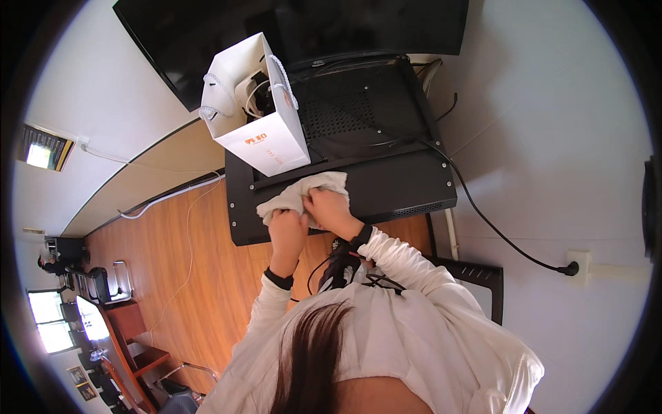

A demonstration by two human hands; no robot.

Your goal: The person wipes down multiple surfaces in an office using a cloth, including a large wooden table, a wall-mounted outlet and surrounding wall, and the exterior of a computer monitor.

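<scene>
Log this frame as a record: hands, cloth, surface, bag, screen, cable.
left hand: closed on the cloth's near edge
right hand: fingers curled on the cloth, right of the left hand
cloth: pale, bunched, at the near part of the black cabinet
black cabinet: perforated panel on top
white bag: open, rope handles, cables inside, on the cabinet's left
dark screen: beyond the cabinet
black cable: from cabinet top to wall socket, plugged in

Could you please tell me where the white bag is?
In the head view, the white bag stands left of centre on the black cabinet, just beyond the cloth.
</scene>
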